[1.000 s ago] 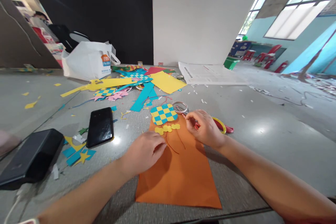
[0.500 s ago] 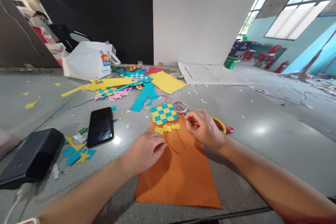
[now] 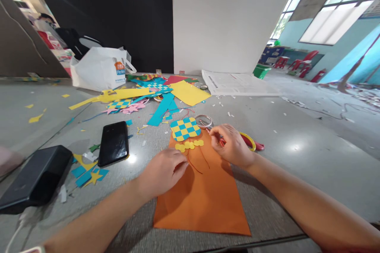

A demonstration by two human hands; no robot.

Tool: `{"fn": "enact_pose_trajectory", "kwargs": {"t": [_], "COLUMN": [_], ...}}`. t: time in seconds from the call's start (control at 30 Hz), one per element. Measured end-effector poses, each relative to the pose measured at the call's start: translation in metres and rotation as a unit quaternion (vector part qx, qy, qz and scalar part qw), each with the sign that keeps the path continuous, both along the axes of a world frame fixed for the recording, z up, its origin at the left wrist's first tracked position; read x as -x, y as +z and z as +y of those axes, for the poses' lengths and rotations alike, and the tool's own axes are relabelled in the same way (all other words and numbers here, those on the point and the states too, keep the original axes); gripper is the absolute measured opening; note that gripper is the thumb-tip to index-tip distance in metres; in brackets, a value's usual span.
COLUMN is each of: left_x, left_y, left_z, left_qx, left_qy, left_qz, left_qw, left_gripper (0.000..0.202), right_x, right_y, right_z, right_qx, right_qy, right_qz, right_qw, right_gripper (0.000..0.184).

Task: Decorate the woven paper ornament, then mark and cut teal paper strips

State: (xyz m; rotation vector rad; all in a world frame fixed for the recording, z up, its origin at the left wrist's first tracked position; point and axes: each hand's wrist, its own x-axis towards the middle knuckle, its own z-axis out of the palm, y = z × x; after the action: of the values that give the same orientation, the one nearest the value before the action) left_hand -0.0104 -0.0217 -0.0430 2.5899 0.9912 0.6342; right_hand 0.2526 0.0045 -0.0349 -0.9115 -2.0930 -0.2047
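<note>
An orange sheet of paper lies before me. Over its top edge rests a blue-and-yellow checkered woven paper piece, and just below it is a row of small yellow scalloped paper pieces. Thin dark red threads trail down from these onto the orange sheet. My left hand is at the sheet's left side, thumb and fingers pinched beside the thread; whatever is between them is hidden. At the upper right, my right hand is also closed in a pinch, its contents unclear. Partly behind it lie scissors with a yellow-and-red handle.
A roll of tape is beyond the sheet. To the left lie a black phone, a black box-shaped device with a white cable, and paper scraps. Coloured paper, a white bag and newspaper are farther back.
</note>
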Motion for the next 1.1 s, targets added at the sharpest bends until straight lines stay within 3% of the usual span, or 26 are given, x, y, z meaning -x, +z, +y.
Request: {"fn": "enact_pose_trajectory", "kwargs": {"t": [1.1], "left_x": [0.0003], "left_y": [-0.0007], "left_z": [-0.0003], "left_qx": [0.002], "left_qy": [0.004], "left_qz": [0.007], "left_qw": [1.0], "left_gripper": [0.022], "right_x": [-0.0024], "right_y": [-0.0025], "right_z": [0.0004], "right_qx": [0.031], "right_qy": [0.009], "right_qz": [-0.001], "right_qw": [0.999], "right_gripper": [0.016]}}
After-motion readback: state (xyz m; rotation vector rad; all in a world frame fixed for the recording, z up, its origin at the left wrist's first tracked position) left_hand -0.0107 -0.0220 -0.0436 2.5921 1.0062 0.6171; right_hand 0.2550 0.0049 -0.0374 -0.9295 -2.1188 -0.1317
